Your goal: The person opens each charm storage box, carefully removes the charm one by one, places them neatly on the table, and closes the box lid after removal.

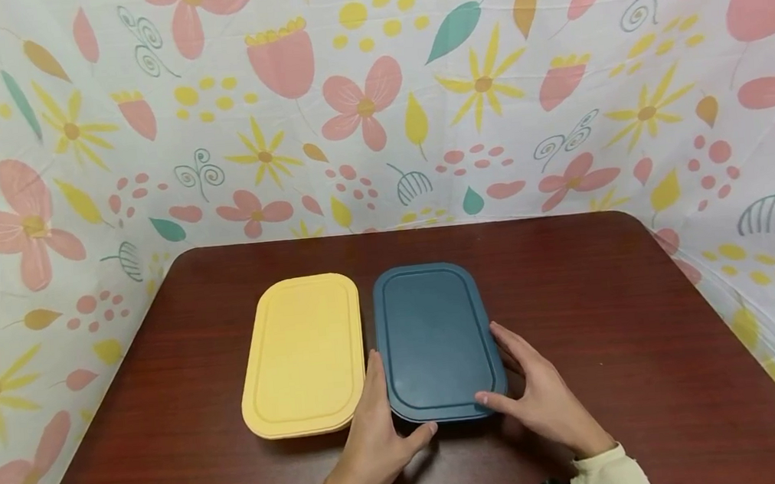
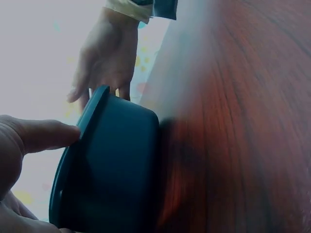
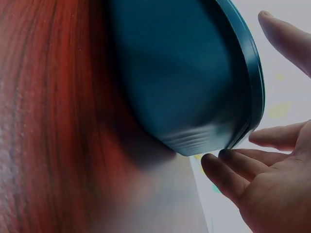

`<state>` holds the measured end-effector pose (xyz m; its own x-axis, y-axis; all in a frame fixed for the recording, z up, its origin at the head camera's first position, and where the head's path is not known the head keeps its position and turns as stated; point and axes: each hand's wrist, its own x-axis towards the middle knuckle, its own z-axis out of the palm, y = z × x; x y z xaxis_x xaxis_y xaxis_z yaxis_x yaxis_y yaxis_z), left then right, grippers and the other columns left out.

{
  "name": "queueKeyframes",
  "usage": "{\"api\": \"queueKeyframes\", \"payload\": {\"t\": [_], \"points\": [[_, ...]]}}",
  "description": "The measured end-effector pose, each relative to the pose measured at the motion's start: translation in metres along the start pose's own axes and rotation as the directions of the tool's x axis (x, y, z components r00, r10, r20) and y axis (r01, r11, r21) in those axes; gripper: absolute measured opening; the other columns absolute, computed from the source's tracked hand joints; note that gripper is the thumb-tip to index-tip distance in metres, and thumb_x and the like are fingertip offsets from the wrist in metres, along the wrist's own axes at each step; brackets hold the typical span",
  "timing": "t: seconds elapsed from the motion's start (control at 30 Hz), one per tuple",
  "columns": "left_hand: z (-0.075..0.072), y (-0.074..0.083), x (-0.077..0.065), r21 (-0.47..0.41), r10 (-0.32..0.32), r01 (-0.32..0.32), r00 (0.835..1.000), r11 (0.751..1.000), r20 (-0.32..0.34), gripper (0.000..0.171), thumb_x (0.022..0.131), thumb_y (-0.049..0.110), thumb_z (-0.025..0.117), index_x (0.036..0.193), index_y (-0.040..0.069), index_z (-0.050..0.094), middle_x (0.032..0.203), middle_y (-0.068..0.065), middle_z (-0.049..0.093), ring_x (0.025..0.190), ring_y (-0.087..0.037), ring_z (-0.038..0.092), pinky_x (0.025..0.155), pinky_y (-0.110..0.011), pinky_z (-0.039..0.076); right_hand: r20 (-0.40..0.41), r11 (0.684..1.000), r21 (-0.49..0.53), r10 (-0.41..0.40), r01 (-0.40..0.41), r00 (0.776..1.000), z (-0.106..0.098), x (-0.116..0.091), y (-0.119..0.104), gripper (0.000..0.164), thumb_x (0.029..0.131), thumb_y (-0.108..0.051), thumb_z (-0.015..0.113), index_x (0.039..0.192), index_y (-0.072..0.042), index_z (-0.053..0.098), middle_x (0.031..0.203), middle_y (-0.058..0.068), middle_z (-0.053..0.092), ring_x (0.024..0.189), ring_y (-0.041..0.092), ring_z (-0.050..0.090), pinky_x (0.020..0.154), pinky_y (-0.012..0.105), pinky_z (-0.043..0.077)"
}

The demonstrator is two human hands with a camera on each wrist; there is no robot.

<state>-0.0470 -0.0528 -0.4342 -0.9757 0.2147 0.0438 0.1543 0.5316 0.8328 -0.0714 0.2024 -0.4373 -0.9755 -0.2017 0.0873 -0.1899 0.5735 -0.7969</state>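
Note:
A blue lidded box (image 1: 433,338) lies on the table, its lid level and on top. My left hand (image 1: 376,447) rests along its left side with fingers fairly straight. In the left wrist view, the left thumb (image 2: 51,136) touches the box's rim. At the right side, my right hand (image 1: 542,394) has its thumb over the lid's front right corner in the head view. The right wrist view shows the right fingers (image 3: 233,172) stretched toward the side of the box, the thumb spread apart from the rim. Left of the blue box lies a yellow lidded box (image 1: 306,357).
The dark red wooden table (image 1: 571,280) has rounded far corners. A cloth with a floral print (image 1: 363,121) hangs behind it and at both sides. A narrow strip of table shows between the two boxes. Pale yellow sleeves (image 1: 612,476) cover both wrists.

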Motion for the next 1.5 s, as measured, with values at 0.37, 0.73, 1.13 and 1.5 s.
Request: {"api": "queueKeyframes", "payload": {"t": [0.37,0.73,1.13,1.5], "points": [[0.0026,-0.0087,0.0041,-0.084,0.007,-0.009,1.0,0.996,-0.019,0.119,0.075,0.032,0.086,0.16,-0.001,0.01,0.168,-0.024,0.009,0.157,-0.035,0.013,0.121,-0.061,0.025,0.036,0.998,-0.07,-0.007,0.009,0.999,0.0033,-0.0017,-0.0017,0.117,0.075,-0.052,0.085,0.162,-0.013,0.016,0.167,0.017,0.021,0.145,0.039,0.041,0.105,0.056,0.048],[0.0036,-0.0096,0.0063,-0.086,-0.008,0.008,1.0,0.996,-0.007,0.122,0.075,0.034,0.088,0.161,0.001,0.009,0.169,-0.021,0.006,0.157,-0.035,0.011,0.121,-0.061,0.026,0.029,0.992,-0.121,-0.042,0.045,0.999,0.0043,-0.0012,0.0011,0.13,0.065,-0.05,0.092,0.163,-0.015,0.014,0.168,0.015,0.02,0.15,0.037,0.033,0.109,0.036,0.048],[0.0084,-0.0099,0.006,-0.084,0.024,-0.027,0.999,0.996,-0.031,0.12,0.074,0.032,0.088,0.162,0.003,0.011,0.169,-0.021,0.009,0.157,-0.035,0.011,0.12,-0.062,0.027,0.02,0.99,-0.131,-0.047,0.049,0.999,0.0043,-0.0047,0.0038,0.131,0.063,-0.051,0.092,0.163,-0.019,0.012,0.17,0.003,0.014,0.153,0.037,0.026,0.113,0.04,0.04],[0.007,-0.0067,0.0053,-0.043,0.043,-0.046,0.997,0.998,-0.067,0.12,0.074,0.036,0.088,0.161,0.002,0.013,0.169,-0.019,0.011,0.157,-0.031,0.014,0.119,-0.06,0.031,-0.005,0.983,-0.174,-0.059,0.057,0.998,0.0037,-0.0047,0.0053,0.129,0.064,-0.054,0.091,0.163,-0.022,0.014,0.17,-0.002,0.015,0.151,0.034,0.031,0.108,0.051,0.043]]}}
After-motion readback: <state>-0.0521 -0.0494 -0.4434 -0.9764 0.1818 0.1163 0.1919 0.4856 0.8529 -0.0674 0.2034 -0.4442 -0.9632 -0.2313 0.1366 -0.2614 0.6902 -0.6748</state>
